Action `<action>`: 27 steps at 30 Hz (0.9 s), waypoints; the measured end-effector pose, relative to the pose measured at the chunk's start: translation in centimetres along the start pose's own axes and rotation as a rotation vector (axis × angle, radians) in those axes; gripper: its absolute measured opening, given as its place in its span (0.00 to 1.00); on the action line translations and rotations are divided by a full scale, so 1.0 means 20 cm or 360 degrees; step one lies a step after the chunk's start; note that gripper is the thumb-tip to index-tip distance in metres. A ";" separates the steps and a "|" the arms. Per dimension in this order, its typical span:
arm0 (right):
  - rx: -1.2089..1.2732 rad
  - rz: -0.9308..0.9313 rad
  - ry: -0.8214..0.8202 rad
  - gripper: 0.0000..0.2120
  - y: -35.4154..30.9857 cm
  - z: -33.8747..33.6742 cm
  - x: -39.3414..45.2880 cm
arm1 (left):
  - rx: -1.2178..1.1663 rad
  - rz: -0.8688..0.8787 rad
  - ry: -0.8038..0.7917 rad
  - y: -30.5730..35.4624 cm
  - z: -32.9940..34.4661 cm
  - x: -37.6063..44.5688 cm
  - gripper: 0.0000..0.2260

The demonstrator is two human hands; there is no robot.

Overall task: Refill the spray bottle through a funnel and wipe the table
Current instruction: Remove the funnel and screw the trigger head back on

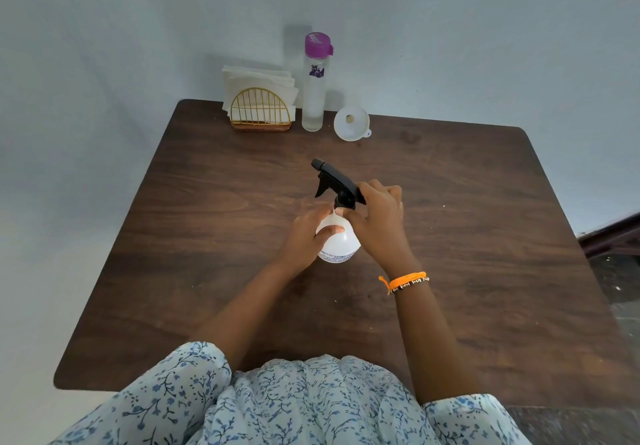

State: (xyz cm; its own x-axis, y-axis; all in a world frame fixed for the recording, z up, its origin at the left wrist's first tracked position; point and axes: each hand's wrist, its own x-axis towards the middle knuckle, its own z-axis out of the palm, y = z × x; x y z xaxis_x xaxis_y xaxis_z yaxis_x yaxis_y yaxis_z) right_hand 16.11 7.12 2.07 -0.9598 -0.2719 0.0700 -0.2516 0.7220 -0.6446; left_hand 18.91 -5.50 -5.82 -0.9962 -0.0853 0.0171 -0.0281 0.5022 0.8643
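White spray bottle (338,240) at table (485,236) centre, left hand (306,233) clasping its body, right hand (377,217) gripping black trigger head (334,179), white funnel (351,123), purple-capped water bottle (315,82), napkin holder (260,110) near 12 o'clock edge

A dark brown wooden table (194,271) with rounded corners stands pushed against a plain pale blue-grey wall (104,46). Light is soft and even, with faint shadows on the wall. At the right edge, a strip of dark speckled floor (620,281) shows
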 end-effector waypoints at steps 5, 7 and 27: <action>-0.0084 0.0080 -0.0018 0.06 -0.03 0.00 -0.01 | -0.0028 0.0060 -0.0035 0.03 -0.01 -0.02 0.14; -0.0148 0.0106 -0.0022 0.08 -0.04 0.01 -0.01 | -0.0020 0.0054 -0.0029 0.04 -0.01 -0.02 0.14; 0.0423 0.0150 0.0383 0.18 0.02 0.11 -0.03 | -0.0021 0.0156 0.0006 0.03 -0.02 -0.02 0.16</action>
State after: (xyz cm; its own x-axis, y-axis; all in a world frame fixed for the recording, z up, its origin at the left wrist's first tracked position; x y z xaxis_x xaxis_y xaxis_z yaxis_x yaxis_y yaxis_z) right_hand 16.86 6.17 0.18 -0.9870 -0.0320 0.1576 -0.1499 0.5379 -0.8296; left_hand 19.28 -5.50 -5.01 -0.9938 -0.0395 0.1042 0.0709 0.4968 0.8650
